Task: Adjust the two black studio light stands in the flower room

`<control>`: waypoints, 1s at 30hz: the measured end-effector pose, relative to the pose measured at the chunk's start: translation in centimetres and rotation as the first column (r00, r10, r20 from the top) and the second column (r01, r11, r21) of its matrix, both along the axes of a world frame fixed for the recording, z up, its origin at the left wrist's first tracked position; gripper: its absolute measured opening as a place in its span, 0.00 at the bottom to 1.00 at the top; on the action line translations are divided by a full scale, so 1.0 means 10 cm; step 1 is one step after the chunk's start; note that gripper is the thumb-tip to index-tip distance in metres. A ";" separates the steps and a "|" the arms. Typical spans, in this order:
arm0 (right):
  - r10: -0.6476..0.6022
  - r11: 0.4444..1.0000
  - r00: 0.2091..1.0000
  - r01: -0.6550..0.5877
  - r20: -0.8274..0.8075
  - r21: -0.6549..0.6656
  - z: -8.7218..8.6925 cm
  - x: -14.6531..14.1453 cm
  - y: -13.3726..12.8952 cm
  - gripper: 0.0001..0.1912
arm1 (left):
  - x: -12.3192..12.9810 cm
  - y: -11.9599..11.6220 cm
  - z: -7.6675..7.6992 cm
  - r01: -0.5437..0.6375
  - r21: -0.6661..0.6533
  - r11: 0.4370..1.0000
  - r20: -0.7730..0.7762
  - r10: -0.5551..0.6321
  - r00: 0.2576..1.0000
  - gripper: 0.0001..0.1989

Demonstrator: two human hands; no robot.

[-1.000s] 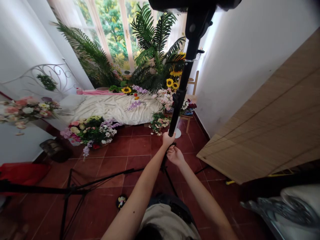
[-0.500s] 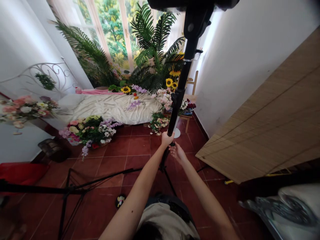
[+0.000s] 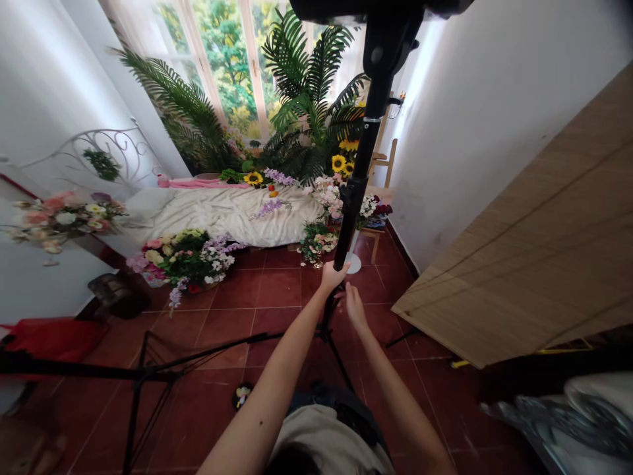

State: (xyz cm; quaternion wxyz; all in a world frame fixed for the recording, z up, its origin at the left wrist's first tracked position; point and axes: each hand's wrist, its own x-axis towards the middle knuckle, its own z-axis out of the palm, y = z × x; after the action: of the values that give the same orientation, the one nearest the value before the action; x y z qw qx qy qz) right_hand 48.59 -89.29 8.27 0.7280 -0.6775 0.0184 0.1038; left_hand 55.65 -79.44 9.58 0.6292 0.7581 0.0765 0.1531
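Observation:
A black light stand [image 3: 352,204] rises in front of me, leaning slightly right toward the top, where a dark fixture [image 3: 380,8] is cut off by the upper edge. My left hand [image 3: 333,274] is wrapped round its pole at the lower end of the thicker section. Just below and to the right, my right hand [image 3: 354,305] has its fingers curled in at a small black locking knob [image 3: 341,286]; the fingertips are partly hidden. The stand's legs [image 3: 339,359] spread over the floor beneath my hands.
A second black stand [image 3: 148,373] reaches across the lower left. Flower bunches [image 3: 185,257] lie before a bed with a cream sheet [image 3: 208,211]. Palm leaves [image 3: 309,86] fill the window side. At right hangs a wooden blind [image 3: 524,244] near a silver carved frame [image 3: 558,422].
My right hand has turned at the knob, its fingers now more upright against the pole. My left hand keeps its grip. The whole view has shifted slightly, the room sliding right.

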 end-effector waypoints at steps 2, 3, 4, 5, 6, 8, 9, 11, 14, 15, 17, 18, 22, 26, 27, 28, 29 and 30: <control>0.011 0.972 0.984 0.032 0.177 -0.235 0.04 -0.04 -0.06 0.21 | -0.02 0.00 0.02 0.015 -0.003 1.000 -0.009 -0.015 1.000 0.20; 0.036 0.941 0.969 0.050 0.245 -0.335 0.07 -0.05 -0.09 0.21 | -0.02 0.00 0.03 0.025 -0.011 1.000 -0.007 -0.025 1.000 0.19; 0.064 0.903 0.952 0.072 0.300 -0.423 0.10 -0.06 -0.12 0.20 | -0.03 0.01 0.04 0.036 -0.021 0.999 0.001 -0.036 0.999 0.19; 0.086 0.866 0.936 0.099 0.341 -0.490 0.14 -0.07 -0.14 0.20 | -0.04 0.01 0.05 0.045 -0.031 0.998 0.013 -0.045 0.999 0.18; 0.101 0.835 0.923 0.124 0.370 -0.536 0.17 -0.07 -0.16 0.19 | -0.05 0.01 0.06 0.054 -0.040 0.998 0.026 -0.053 0.998 0.18; 0.112 0.798 0.911 0.156 0.397 -0.582 0.21 -0.08 -0.18 0.18 | -0.07 0.01 0.08 0.062 -0.047 0.997 0.049 -0.060 0.997 0.17; 0.104 0.796 0.908 0.168 0.405 -0.581 0.22 -0.07 -0.18 0.17 | -0.08 0.01 0.08 0.061 -0.049 0.997 0.056 -0.058 0.997 0.17; 0.078 0.831 0.899 0.181 0.431 -0.527 0.21 -0.06 -0.18 0.16 | -0.10 0.01 0.09 0.064 -0.056 0.996 0.064 -0.060 0.996 0.17; 0.039 0.903 0.885 0.168 0.463 -0.396 0.16 -0.02 -0.18 0.14 | -0.12 0.00 0.09 0.066 -0.068 0.996 0.066 -0.061 0.996 0.18; 0.033 0.912 0.887 0.162 0.461 -0.376 0.14 0.00 -0.18 0.14 | -0.13 0.00 0.09 0.065 -0.069 0.995 0.066 -0.060 0.996 0.18; 0.025 0.907 0.897 0.166 0.441 -0.388 0.10 0.04 -0.16 0.15 | -0.14 -0.01 0.10 0.057 -0.076 0.996 0.073 -0.051 0.996 0.18; 0.022 0.896 0.903 0.173 0.430 -0.409 0.07 0.06 -0.15 0.15 | -0.15 -0.01 0.10 0.053 -0.082 0.995 0.081 -0.046 0.996 0.17; 0.038 0.841 0.913 0.191 0.407 -0.506 0.00 0.09 -0.09 0.24 | -0.17 -0.03 0.10 0.047 -0.111 0.993 0.103 -0.035 0.994 0.17; 0.083 0.855 0.921 0.130 0.380 -0.502 0.00 0.08 -0.07 0.32 | -0.22 -0.05 0.06 0.030 -0.135 0.990 0.101 -0.017 0.995 0.17; 0.092 0.856 0.921 0.121 0.378 -0.503 0.01 0.09 -0.07 0.33 | -0.25 -0.06 0.05 0.021 -0.140 0.990 0.104 -0.007 0.995 0.17; 0.103 0.854 0.920 0.113 0.377 -0.508 0.02 0.09 -0.08 0.34 | -0.27 -0.07 0.04 0.013 -0.143 0.990 0.104 0.002 0.995 0.17; 0.117 0.851 0.919 0.102 0.376 -0.514 0.03 0.09 -0.09 0.35 | -0.30 -0.07 0.03 0.007 -0.144 0.990 0.097 0.007 0.995 0.16; 0.130 0.849 0.920 0.089 0.370 -0.521 0.04 0.09 -0.10 0.35 | -0.32 -0.08 0.02 0.004 -0.145 0.989 0.084 0.009 0.996 0.16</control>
State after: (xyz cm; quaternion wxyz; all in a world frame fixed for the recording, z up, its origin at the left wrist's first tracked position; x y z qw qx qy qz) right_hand 49.53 -90.30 8.63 0.5013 -0.8579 -0.1072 -0.0351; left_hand 52.41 -80.22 9.83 0.6851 0.7032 0.0617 0.1799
